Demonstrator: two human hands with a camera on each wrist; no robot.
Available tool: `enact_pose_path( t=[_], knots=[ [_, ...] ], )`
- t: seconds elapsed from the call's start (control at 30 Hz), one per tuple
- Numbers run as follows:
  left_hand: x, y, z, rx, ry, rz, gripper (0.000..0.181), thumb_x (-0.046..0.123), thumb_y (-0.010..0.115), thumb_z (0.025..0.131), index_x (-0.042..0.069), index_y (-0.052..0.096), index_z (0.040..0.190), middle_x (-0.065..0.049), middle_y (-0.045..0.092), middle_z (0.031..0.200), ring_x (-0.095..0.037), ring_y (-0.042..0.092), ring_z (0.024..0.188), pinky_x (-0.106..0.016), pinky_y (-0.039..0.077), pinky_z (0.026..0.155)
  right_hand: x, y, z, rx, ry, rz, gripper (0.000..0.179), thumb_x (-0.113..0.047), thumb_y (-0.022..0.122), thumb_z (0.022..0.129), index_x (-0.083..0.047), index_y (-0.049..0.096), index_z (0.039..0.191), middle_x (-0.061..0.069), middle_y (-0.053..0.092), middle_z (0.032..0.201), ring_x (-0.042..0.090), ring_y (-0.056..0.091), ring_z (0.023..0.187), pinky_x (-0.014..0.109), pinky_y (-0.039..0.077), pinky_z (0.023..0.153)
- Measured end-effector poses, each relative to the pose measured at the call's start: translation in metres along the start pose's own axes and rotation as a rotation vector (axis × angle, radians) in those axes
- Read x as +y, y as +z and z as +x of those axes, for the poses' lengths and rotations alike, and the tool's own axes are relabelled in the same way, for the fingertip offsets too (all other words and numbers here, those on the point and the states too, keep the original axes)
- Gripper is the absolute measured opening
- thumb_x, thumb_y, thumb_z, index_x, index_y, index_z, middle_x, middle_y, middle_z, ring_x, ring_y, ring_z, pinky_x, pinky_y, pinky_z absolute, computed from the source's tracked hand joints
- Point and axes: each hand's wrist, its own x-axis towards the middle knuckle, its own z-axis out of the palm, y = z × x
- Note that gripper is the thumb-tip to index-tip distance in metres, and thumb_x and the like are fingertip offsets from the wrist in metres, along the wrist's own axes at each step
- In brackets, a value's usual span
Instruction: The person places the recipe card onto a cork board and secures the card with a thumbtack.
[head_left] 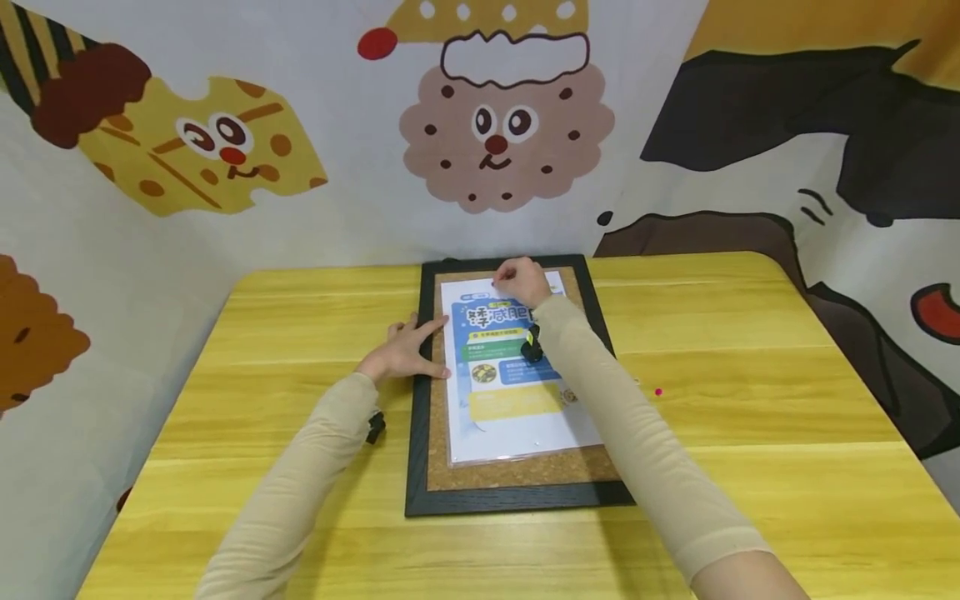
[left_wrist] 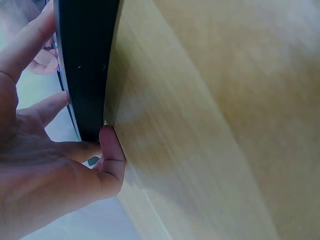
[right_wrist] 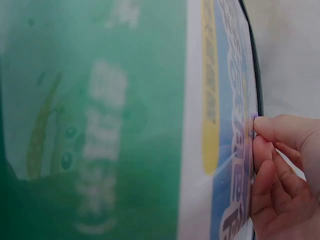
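A black-framed corkboard (head_left: 517, 497) lies on the table with a laminated poster (head_left: 502, 437) on its cork, printed in blue, green and yellow. Near the poster's top edge, my right hand (head_left: 525, 282) pinches what looks like a small purple pushpin between thumb and forefinger. Only a speck of the pin (right_wrist: 256, 116) shows; the fingertips hide the rest. My left hand (head_left: 405, 348) spreads across the frame's left side, thumb and forefinger touching the poster's left edge. In the left wrist view, other fingers of the left hand (left_wrist: 45, 165) rest against the black frame (left_wrist: 85, 65).
A small pink pin-like dot (head_left: 658, 392) lies on the yellow wood-grain table (head_left: 750, 467), right of the board. Behind the table hangs a white cloth (head_left: 360, 167) with cartoon food prints. Black devices (head_left: 532, 344) sit at both wrists.
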Motion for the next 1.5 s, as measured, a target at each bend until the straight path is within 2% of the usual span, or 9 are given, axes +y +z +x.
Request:
enact_pose_path(
  t=[0.13,0.37,0.6,0.77,1.03,1.17,1.5],
  knots=[
    [-0.001,0.000,-0.001,-0.005,0.000,-0.011,0.098,0.037,0.078,0.081,0.019,0.018,0.156,-0.030,-0.009,0.155,-0.051,-0.003,0.138,-0.071,0.021,0.100,-0.007,0.002,-0.001,0.011,0.036,-0.033,0.004,-0.012,0.068,0.090,-0.009,0.072,0.089,0.006,0.065,0.093,0.021,0.055,0.088,0.037,0.043,0.084],
    [0.000,-0.002,-0.001,0.003,-0.002,-0.031,0.097,0.036,0.078,0.081,0.018,0.019,0.156,-0.029,-0.009,0.155,-0.050,-0.004,0.138,-0.072,0.018,0.100,-0.022,0.000,-0.003,0.036,0.048,-0.134,0.006,-0.010,0.067,0.090,-0.006,0.072,0.088,0.007,0.067,0.093,0.022,0.057,0.087,0.038,0.045,0.084],
    [0.003,0.000,0.000,-0.012,-0.017,-0.026,0.097,0.036,0.078,0.081,0.019,0.019,0.156,-0.028,-0.009,0.156,-0.049,-0.004,0.138,-0.070,0.018,0.102,-0.025,0.001,-0.005,0.024,0.142,-0.179,0.006,-0.016,0.068,0.090,-0.011,0.071,0.088,0.005,0.066,0.093,0.022,0.057,0.087,0.041,0.044,0.084],
    [0.002,0.002,0.001,-0.015,-0.008,-0.043,0.097,0.035,0.078,0.081,0.019,0.018,0.156,-0.028,-0.010,0.156,-0.048,-0.005,0.138,-0.070,0.019,0.102,-0.025,0.004,-0.007,0.058,0.183,-0.226,0.005,-0.019,0.069,0.088,-0.015,0.071,0.086,0.003,0.067,0.091,0.022,0.058,0.084,0.044,0.044,0.081],
    [0.001,0.000,0.000,-0.008,0.006,-0.026,0.097,0.036,0.078,0.081,0.018,0.019,0.156,-0.029,-0.007,0.156,-0.051,-0.003,0.138,-0.072,0.020,0.100,-0.024,0.010,-0.011,0.106,0.122,-0.287,0.010,-0.017,0.066,0.090,-0.015,0.067,0.081,0.002,0.065,0.081,0.022,0.057,0.073,0.044,0.044,0.072],
    [0.001,0.001,0.000,-0.011,0.010,-0.029,0.097,0.036,0.077,0.082,0.019,0.018,0.156,-0.029,-0.007,0.156,-0.050,-0.003,0.138,-0.071,0.021,0.100,-0.020,0.011,-0.012,0.116,0.101,-0.270,0.010,-0.017,0.066,0.090,-0.014,0.066,0.081,0.002,0.064,0.079,0.022,0.056,0.071,0.042,0.043,0.069],
    [0.001,0.000,-0.001,-0.003,-0.009,-0.043,0.097,0.035,0.078,0.081,0.020,0.018,0.156,-0.028,-0.008,0.156,-0.050,-0.006,0.139,-0.071,0.018,0.101,-0.013,0.005,-0.016,0.010,0.010,-0.229,0.008,-0.018,0.065,0.092,-0.012,0.067,0.096,0.003,0.063,0.093,0.019,0.056,0.083,0.036,0.045,0.076]
  ],
)
